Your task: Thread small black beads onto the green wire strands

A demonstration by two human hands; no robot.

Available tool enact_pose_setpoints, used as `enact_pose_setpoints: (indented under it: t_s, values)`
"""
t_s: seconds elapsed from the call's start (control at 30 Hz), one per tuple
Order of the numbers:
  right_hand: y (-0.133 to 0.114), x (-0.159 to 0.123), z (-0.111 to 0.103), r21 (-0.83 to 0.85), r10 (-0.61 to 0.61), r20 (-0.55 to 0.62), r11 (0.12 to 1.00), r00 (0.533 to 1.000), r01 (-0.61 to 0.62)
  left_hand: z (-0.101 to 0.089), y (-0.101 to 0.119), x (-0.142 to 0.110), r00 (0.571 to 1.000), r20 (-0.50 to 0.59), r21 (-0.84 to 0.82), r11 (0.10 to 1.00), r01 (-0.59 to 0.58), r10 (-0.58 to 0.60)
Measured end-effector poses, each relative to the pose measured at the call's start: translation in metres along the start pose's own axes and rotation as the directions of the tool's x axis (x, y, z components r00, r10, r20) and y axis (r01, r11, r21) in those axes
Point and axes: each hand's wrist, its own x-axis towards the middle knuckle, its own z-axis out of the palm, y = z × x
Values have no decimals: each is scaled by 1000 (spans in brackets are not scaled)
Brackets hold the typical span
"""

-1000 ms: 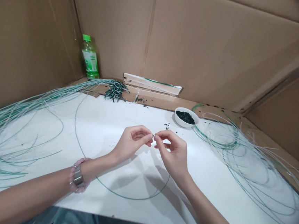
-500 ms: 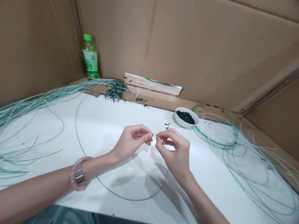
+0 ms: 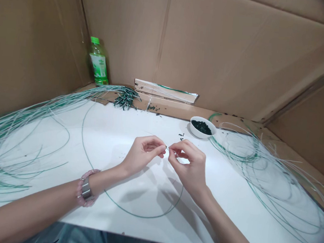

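Observation:
My left hand (image 3: 143,156) and my right hand (image 3: 188,165) meet fingertip to fingertip above the middle of the white table (image 3: 121,133). Both are closed in a pinch. Between them they hold the end of a thin green wire (image 3: 142,213), whose loop runs down under my wrists and curves back up the left side. What the right fingertips pinch at the wire's end is too small to make out. A pink bracelet and a watch sit on my left wrist.
A white bowl (image 3: 202,127) of small dark green pieces stands behind my hands. Bundles of green wire lie at the left (image 3: 13,131) and right (image 3: 260,164). A green-capped bottle (image 3: 98,62) stands in the back corner. Cardboard walls (image 3: 227,48) enclose the table.
My right hand has shifted slightly down and right, then settled. The left hand and the wire loop have hardly moved.

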Motion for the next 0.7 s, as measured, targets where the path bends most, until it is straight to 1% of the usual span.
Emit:
enact_pose_setpoints:
  t_s: [0.1,0.2,0.33,0.43,0.57,0.63,0.7]
  values:
    - [1,-1,-1,-6,-3,30,1000,1000,3,-1,0,0,1000,6,-3,1000,-5,5]
    - [1,-1,-1,31,8,51,999,999,-10,-1,-1,0,1000,1,-8,1000,-1,1]
    - [2,0,-1,100,97,46,990,994,-102,0,-1,-1,1000,-9,6,1000,2,-2]
    - [3,0,-1,113,136,82,983,987,-144,-1,-1,-1,999,-13,38,999,-30,31]
    - [2,-1,1,68,131,79,988,988,-137,-2,-1,0,996,2,127,988,-89,89]
    - [1,-1,2,80,178,96,979,979,-186,-3,-1,0,993,19,183,976,-116,114]
    - [1,1,2,114,268,133,952,954,-283,-4,-2,1,991,25,227,964,-135,133]
